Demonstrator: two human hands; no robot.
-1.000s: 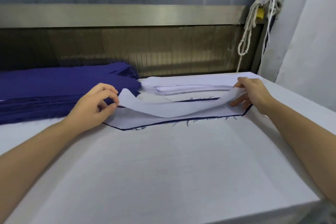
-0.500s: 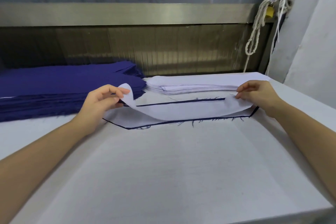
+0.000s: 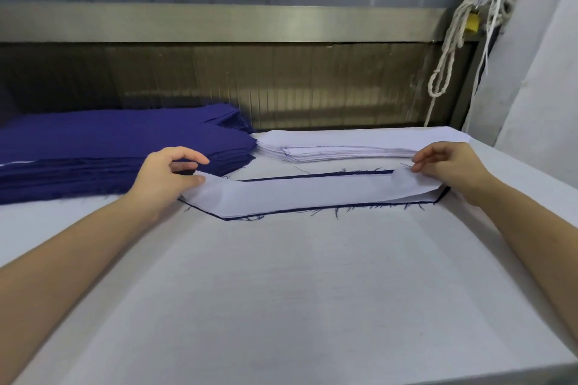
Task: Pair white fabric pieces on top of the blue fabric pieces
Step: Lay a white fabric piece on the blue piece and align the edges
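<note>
Left grip [image 3: 165,175] pinches the left end of the white fabric piece [image 3: 312,194]; right grip [image 3: 447,166] pinches its right end, slightly raised. Beneath that piece lies a blue fabric piece [image 3: 316,176], edges showing. Behind it sits the white stack [image 3: 344,147], behind-left the blue stack [image 3: 109,150], all on the counter [image 3: 281,291].

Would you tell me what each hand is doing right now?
Left hand: pinches the left end of the white strip.
Right hand: pinches its right end.
</note>
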